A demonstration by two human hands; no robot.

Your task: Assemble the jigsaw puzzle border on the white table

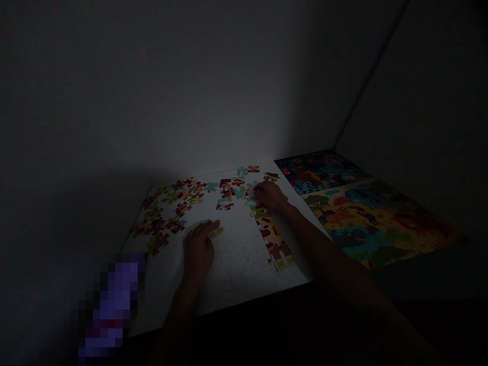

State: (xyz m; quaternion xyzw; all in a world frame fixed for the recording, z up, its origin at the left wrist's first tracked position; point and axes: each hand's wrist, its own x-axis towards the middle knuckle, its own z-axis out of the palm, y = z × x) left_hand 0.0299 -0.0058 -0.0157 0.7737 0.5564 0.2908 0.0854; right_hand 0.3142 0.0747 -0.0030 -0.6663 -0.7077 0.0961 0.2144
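Observation:
On the white board (236,264), my left hand (199,249) rests with its fingertips by a small light green and yellow puzzle piece (217,231); whether it grips the piece is too dark to tell. My right hand (270,195) has its fingers curled together at the top of a joined strip of puzzle pieces (271,236). What those fingers hold, if anything, is hidden. Several loose pieces (224,204) lie between and beyond my hands.
A heap of loose pieces (158,221) covers the board's left side. Right of the board lie a dark blue picture (324,170) and a yellow animal picture (366,218). A pale wall (229,91) stands behind. A blurred purple object (114,300) is at the lower left.

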